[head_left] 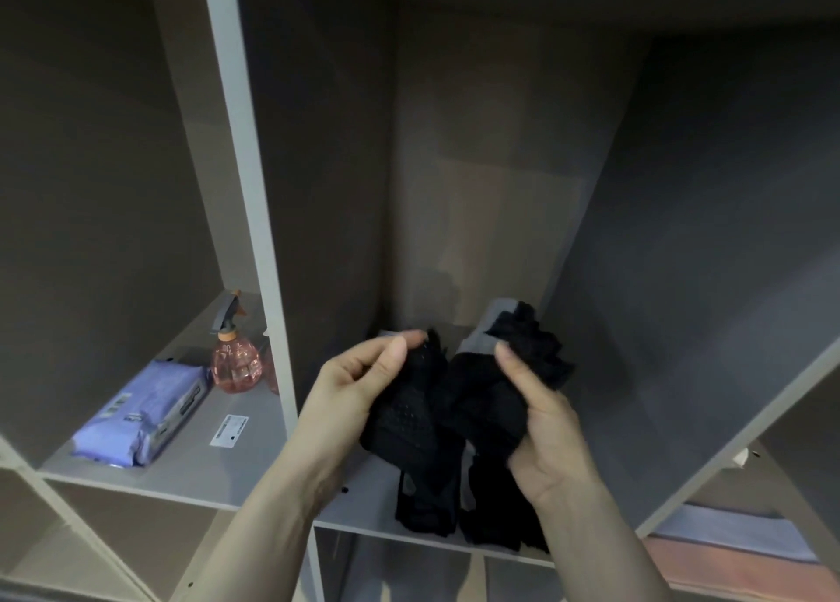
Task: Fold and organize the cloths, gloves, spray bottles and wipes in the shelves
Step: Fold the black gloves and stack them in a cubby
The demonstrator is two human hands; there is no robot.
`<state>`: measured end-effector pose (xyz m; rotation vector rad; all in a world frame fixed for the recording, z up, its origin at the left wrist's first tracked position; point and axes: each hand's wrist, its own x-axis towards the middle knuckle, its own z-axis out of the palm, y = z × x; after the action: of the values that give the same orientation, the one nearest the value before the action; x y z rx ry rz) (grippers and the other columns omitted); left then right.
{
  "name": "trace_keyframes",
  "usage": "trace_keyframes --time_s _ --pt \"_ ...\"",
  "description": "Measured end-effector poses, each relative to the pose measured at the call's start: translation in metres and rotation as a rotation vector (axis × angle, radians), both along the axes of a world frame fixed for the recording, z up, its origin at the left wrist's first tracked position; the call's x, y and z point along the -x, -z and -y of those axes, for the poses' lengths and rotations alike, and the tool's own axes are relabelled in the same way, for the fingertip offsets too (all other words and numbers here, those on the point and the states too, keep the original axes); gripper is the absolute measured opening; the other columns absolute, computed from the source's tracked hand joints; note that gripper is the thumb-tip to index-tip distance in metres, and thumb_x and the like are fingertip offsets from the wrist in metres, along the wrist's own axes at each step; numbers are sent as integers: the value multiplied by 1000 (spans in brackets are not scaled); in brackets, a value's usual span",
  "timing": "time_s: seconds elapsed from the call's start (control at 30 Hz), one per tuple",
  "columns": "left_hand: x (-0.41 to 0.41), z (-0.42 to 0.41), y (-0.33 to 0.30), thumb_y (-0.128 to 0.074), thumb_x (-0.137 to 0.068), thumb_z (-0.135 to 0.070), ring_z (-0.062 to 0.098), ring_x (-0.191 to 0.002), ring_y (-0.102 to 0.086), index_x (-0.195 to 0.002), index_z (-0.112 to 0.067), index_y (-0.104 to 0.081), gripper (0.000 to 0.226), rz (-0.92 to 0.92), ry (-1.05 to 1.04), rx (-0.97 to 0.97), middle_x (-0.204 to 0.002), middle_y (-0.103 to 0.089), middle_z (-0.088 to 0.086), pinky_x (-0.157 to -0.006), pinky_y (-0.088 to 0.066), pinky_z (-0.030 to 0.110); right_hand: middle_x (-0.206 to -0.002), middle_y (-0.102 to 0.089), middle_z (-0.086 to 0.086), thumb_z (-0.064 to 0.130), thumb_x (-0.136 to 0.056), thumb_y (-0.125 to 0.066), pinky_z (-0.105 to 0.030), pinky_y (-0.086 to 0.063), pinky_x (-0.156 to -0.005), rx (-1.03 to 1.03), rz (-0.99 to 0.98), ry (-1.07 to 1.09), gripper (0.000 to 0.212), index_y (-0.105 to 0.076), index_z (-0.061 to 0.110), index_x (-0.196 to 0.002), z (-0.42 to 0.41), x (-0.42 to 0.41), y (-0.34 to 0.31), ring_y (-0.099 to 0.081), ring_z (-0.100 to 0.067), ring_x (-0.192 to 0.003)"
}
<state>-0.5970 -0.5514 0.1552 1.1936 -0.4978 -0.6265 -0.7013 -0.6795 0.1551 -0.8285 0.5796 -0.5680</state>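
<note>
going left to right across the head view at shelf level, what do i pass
wipes pack → pink spray bottle → shelf divider → left hand → black gloves → right hand → folded cloths in the lower right shelf

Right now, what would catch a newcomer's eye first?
Two bare hands, left hand and right hand, grip black gloves over the middle shelf. In the left compartment stand a pink spray bottle and, nearer the front, a purple wipes pack.
</note>
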Motion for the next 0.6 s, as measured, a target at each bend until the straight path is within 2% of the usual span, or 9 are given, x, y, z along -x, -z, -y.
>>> trace_keyframes --time_s 0.07,0.13,0.2,0.27,0.33,0.4,0.47,0.53,0.6 --pt "-6 -4 -1 -64 -78 -14 17 -102 -68 -118 -18 -67 41 16 -15 66 -112 -72 5 -89 -54 24 -110 -70 -18 29 -81 -68 -37 -58 -74 -60 14 -35 40 -69 4 -112 8 8 -2 -70 -30 -96" --pt "-10 -5 -2 -63 -75 -1 16 -103 -67 -129 -23 -58 58 31 2 132 -116 -70 3 -87 -54 23 -118 -66 -20 31 -81 -68 -41 -57 -82 -136 24 -142 43 -68 3 -115 13 15 2 -69 -31 -99" --pt "-10 -3 -1 -62 -74 4 19 -100 -68 -136 -28 -49 71 7 30 198 -113 -71 8 -82 -56 25 -127 -61 -21 29 -79 -75 -46 -52 -94 -208 41 -291 50 -65 3 -120 11 20 8 -63 -33 -111" --pt "-10 0 2 -62 -72 6 21 -97 -69 -141 -31 -41 81 -59 52 244 -109 -71 12 -82 -57 28 -133 -57 -21 28 -77 -73 -48 -45 -102 -232 55 -417 57 -61 2 -126 4 20 13 -56 -35 -121" --pt "-10 3 6 -63 -70 5 19 -93 -70 -145 -24 -35 85 -123 38 223 -103 -73 10 -83 -56 27 -138 -52 -22 28 -81 -68 -49 -38 -108 -220 79 -472 59 -55 1 -132 -2 17 13 -51 -36 -127" --pt "-10 4 9 -64 -69 3 16 -90 -71 -142 -12 -39 79 -169 16 169 -97 -75 8 -81 -57 23 -140 -50 -21 28 -83 -68 -50 -35 -111 -232 119 -443 59 -53 3 -134 -1 14 15 -48 -35 -130" --pt "-11 2 12 -63 -72 5 17 -85 -72 -131 -5 -53 61 -209 -4 134 -94 -75 11 -72 -58 22 -134 -56 -20 23 -81 -72 -51 -37 -109 -260 183 -406 53 -59 5 -129 4 14 16 -54 -34 -124" --pt "-12 1 16 -60 -78 9 20 -84 -72 -124 -5 -59 48 -227 -66 118 -95 -75 14 -67 -58 24 -114 -66 -21 20 -76 -78 -52 -41 -106 -254 194 -401 39 -68 4 -110 9 17 18 -62 -33 -111" --pt "-12 2 18 -57 -82 12 21 -86 -71 -127 -10 -59 50 -206 -122 116 -98 -74 16 -72 -59 27 -110 -65 -23 22 -69 -83 -52 -39 -107 -180 96 -435 46 -68 2 -108 9 19 21 -62 -36 -108"
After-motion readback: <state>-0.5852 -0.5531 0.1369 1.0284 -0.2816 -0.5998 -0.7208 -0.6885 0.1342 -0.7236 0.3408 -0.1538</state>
